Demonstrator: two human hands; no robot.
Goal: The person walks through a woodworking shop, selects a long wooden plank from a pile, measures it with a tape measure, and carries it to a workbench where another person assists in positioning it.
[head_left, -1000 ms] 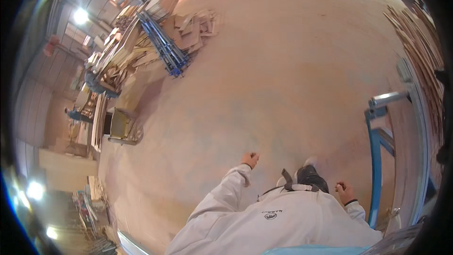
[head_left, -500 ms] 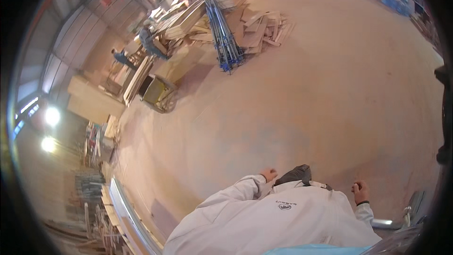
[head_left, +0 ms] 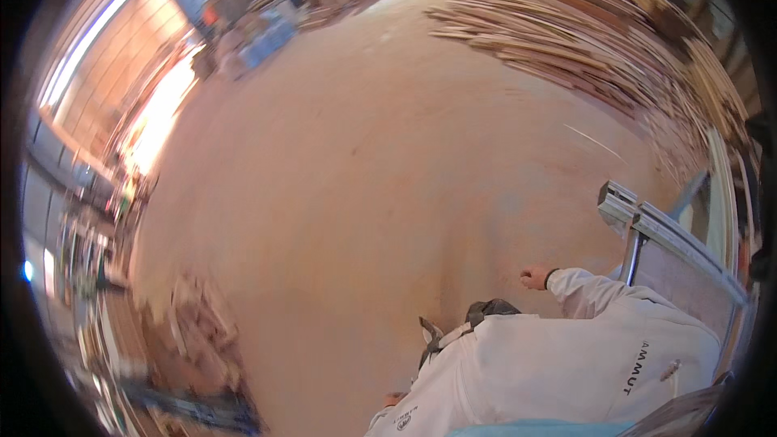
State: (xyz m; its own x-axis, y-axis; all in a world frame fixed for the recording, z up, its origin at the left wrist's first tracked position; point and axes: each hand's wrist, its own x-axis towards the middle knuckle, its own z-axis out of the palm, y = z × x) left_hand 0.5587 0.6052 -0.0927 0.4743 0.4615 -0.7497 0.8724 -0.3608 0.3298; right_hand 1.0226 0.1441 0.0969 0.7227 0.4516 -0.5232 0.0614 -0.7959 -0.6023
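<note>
My right hand [head_left: 534,277] hangs over the bare floor, its fingers curled in and nothing showing in them. A dark band circles that wrist at the cuff of a light sleeve [head_left: 576,283]. Nearest to this hand is a metal-framed piece of equipment [head_left: 676,235] with a silver rail on top and an upright post. Only a small part of my left hand [head_left: 394,399] shows beside the light jacket, low in the view; its fingers are hidden. A black cloth-like thing [head_left: 492,308] sits at the front of my body.
Long stacks of timber [head_left: 558,32] lie at the far right, with a thin strip [head_left: 593,141] on the floor before them. Wood scraps [head_left: 202,328] are heaped at the lower left. Blue bags [head_left: 269,39] stand at the far left near a bright opening [head_left: 166,113].
My view has swung right: the wood scraps and blue poles have shifted to the lower left, and timber stacks and the metal rail have come in. My left hand has dropped mostly behind the jacket.
</note>
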